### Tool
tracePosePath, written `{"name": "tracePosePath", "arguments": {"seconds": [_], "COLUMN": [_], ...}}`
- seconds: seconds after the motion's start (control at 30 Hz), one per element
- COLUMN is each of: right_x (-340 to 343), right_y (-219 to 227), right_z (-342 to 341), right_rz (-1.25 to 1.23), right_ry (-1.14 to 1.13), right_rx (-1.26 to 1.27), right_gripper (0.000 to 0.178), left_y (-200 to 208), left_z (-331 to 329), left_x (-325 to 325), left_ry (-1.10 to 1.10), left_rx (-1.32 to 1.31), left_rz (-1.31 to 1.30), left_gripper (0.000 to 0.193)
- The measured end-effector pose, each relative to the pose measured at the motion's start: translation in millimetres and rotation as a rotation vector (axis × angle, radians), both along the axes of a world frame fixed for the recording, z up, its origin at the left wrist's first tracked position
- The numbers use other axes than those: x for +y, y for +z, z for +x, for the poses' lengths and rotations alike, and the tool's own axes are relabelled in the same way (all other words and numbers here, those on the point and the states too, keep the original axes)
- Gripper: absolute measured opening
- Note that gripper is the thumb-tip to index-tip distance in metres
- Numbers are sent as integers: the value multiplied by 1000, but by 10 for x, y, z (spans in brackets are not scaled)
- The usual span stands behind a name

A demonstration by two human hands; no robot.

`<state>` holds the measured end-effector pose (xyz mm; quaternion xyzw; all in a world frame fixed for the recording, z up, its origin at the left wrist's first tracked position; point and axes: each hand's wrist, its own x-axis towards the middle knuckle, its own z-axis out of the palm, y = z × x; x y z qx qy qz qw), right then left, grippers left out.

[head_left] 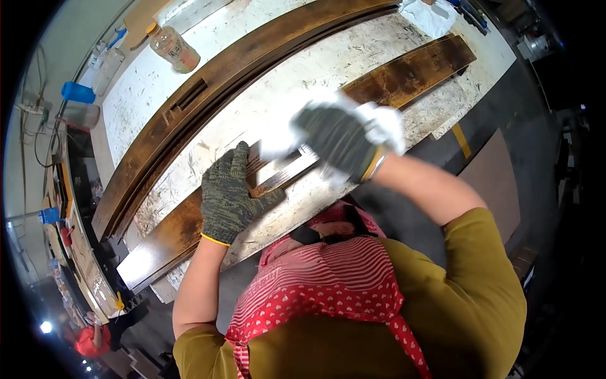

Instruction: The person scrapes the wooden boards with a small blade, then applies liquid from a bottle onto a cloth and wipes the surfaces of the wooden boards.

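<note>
My left hand (228, 197), in a dark green mottled knit glove with a yellow cuff edge, lies across a brown stained wooden board (173, 228). Its fingers are stretched out and the thumb is spread along the near side, beside a rectangular cutout. Farther right, my right hand (334, 139) wears a matching glove and is closed around a white cloth (384, 125). Motion blurs this hand and the cloth, which hang over the board's middle and cover part of it. The board's right part (416, 72) has dark, blotchy stain.
Several long brown boards (208, 95) lie stacked along the far side of the stain-marked white table (237, 120). Behind them stands a bottle with an orange cap (173, 49). White crumpled cloth (429, 18) lies at the far right. A person in red (91, 340) is at lower left.
</note>
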<state>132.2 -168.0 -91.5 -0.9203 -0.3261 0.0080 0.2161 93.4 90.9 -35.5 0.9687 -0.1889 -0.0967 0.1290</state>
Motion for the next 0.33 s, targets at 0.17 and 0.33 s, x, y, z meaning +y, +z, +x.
{"name": "tracePosePath", "arguments": {"seconds": [0.17, 0.33], "right_x": [-669, -1949], "right_y": [98, -183], "right_z": [440, 655], "right_rz": [-703, -638], "right_ry": [-287, -466], "right_rx": [-62, -486], "right_gripper": [60, 32], "left_y": [-75, 49], "left_z": [-19, 26], "left_x": [3, -143], "left_ry": [8, 7], "left_rx": [-97, -55], "left_rz": [25, 58], "left_gripper": [105, 104]}}
